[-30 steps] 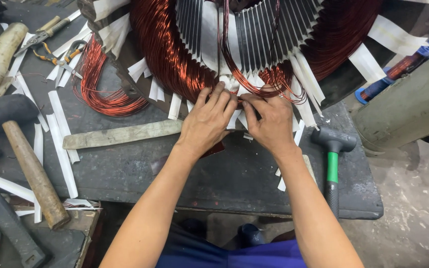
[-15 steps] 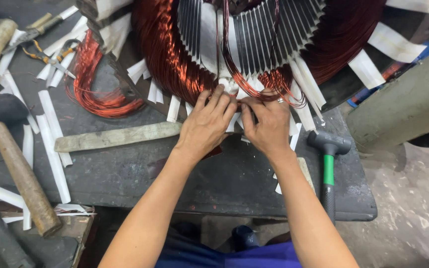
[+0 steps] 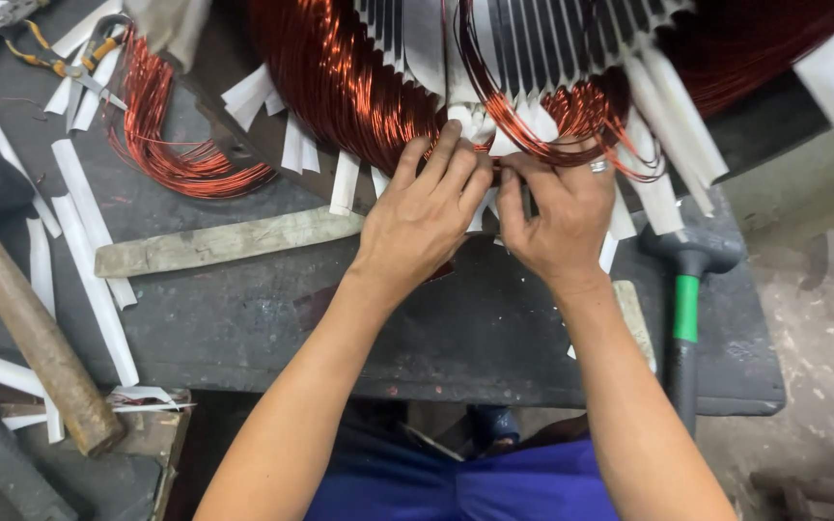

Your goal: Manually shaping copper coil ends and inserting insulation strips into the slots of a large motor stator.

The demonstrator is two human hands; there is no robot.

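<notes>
A large motor stator [image 3: 533, 39] with slotted core and copper wire windings [image 3: 340, 87] lies on a dark workbench [image 3: 340, 318]. My left hand [image 3: 427, 217] and my right hand [image 3: 557, 217] meet at its lower rim, fingertips pinched together on a white insulation strip [image 3: 483, 121] and copper wire loops [image 3: 571, 121] at a slot. A ring shows on my right hand. What the fingertips grip exactly is partly hidden by the fingers.
A flat wooden stick [image 3: 224, 241] lies left of my hands. A wooden-handled hammer [image 3: 31, 318] sits at far left, a green-handled mallet [image 3: 687, 289] at right. A loose copper coil [image 3: 166, 145] and white paper strips [image 3: 89, 251] are scattered at left.
The view has shifted slightly; both hands stay at the same slot, fingers working closer together on the strip and wire.
</notes>
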